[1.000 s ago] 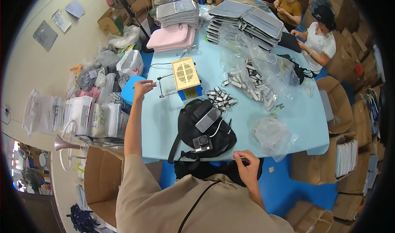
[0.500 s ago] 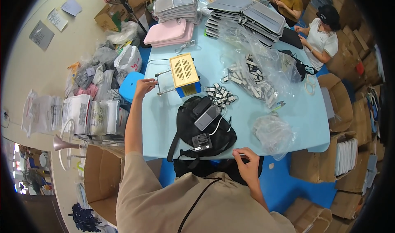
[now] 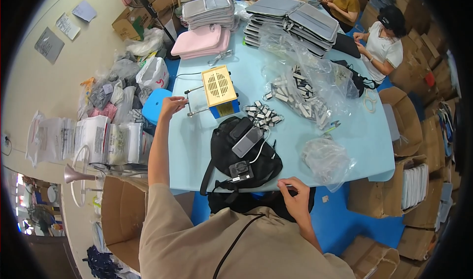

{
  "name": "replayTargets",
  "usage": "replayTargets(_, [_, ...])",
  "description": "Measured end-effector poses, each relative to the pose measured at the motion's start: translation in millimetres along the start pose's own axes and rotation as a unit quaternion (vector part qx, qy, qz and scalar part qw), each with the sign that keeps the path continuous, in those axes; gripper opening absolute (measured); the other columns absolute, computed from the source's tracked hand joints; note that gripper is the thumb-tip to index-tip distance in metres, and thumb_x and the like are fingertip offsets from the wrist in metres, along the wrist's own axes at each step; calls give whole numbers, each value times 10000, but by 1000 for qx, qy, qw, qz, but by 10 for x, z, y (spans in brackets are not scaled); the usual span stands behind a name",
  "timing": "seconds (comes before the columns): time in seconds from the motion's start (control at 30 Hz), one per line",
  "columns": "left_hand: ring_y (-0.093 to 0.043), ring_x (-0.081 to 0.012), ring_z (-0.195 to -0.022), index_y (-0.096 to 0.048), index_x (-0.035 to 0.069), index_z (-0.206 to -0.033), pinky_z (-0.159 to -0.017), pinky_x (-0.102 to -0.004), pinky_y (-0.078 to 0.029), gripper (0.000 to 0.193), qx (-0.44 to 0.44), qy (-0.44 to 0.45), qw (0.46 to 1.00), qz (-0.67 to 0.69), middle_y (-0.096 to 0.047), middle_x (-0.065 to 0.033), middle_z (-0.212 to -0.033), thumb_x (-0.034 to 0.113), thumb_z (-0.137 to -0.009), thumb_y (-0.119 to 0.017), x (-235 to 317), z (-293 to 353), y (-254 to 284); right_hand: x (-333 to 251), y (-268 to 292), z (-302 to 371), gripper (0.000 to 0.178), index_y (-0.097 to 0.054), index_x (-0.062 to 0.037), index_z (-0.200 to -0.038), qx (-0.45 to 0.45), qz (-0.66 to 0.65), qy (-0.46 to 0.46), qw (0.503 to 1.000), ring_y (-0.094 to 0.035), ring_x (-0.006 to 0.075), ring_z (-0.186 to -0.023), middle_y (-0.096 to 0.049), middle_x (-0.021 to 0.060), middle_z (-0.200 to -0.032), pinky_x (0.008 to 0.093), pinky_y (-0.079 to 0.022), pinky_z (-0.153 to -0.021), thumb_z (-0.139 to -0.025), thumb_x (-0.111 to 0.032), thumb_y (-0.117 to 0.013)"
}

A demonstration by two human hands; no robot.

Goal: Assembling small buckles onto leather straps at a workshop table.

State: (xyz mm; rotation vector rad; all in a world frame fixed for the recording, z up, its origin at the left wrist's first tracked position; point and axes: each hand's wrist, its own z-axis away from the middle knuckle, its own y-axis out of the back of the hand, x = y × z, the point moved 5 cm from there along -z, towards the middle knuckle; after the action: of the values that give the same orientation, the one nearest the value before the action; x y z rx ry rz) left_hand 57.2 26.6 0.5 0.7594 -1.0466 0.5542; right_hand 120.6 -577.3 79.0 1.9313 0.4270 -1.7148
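My left hand (image 3: 173,105) is stretched out over the left edge of the table, its fingertips pressed together beside the metal rod frame (image 3: 188,103) of a yellow-and-blue box-shaped machine (image 3: 217,87). Anything between those fingertips is too small to make out. At the near table edge my right hand (image 3: 295,194) has thumb and forefinger pinched together; I cannot see what they hold, if anything. Between the hands lies a black bag (image 3: 224,150), with a grey power bank (image 3: 248,142), a white cable and a small black fan-like device (image 3: 241,169) on it.
Small white-and-black pieces (image 3: 262,115) lie in a pile beside the machine, with more in a clear bag (image 3: 305,99). Grey cases (image 3: 290,17) and pink cases (image 3: 199,42) are stacked at the back. Two people sit at the far right. Cardboard boxes (image 3: 125,215) flank the table.
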Motion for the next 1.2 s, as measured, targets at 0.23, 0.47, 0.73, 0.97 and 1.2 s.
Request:
replayTargets(0.23, [-723, -137, -710, -713, -68, -1094, -627, -192, -580, 392, 11, -3, 1000, -2, -762, -107, -887, 87, -777, -885, 4, -30, -10, 10, 5, 13, 84, -734, 49, -997, -2, -7, 1, 1000, -687, 141, -844, -722, 110, -928, 257, -577, -753, -928, 5, -717])
replayTargets(0.47, [-715, -128, -688, -692, -87, -1112, -597, -185, -571, 440, -5, 1, 1000, -17, -751, -106, -857, 75, -753, -890, -37, -86, 64, -31, -30, -8, 97, -738, 46, -1003, -7, -3, 6, 1000, -691, 160, -786, -723, 122, -901, 266, -575, -716, -934, -18, -715])
replayTargets(0.73, [-699, -114, -666, -686, -102, -1125, -583, -182, -559, 458, -1, -9, 1000, -26, -748, -103, -848, 64, -748, -886, 33, -98, 30, 8, -35, -24, 92, -740, 39, -991, -7, 5, 8, 1000, -690, 158, -752, -717, 124, -876, 262, -548, -690, -932, -27, -720])
replayTargets(0.97, [-700, -120, -663, -697, -77, -1089, -582, -189, -552, 420, 31, -27, 999, -26, -752, -113, -849, 68, -748, -894, 34, -87, 51, -6, -35, -33, 89, -741, 36, -988, -11, 12, 7, 1000, -687, 161, -738, -715, 121, -870, 260, -537, -678, -933, -31, -721])
replayTargets(1.2, [-710, -124, -673, -691, -53, -1077, -581, -184, -556, 409, -3, -1, 1000, -10, -752, -112, -850, 67, -745, -897, 37, -78, -13, 28, -14, -26, 90, -741, 36, -992, -4, 12, 7, 1000, -688, 163, -738, -714, 124, -868, 262, -537, -677, -932, -27, -721])
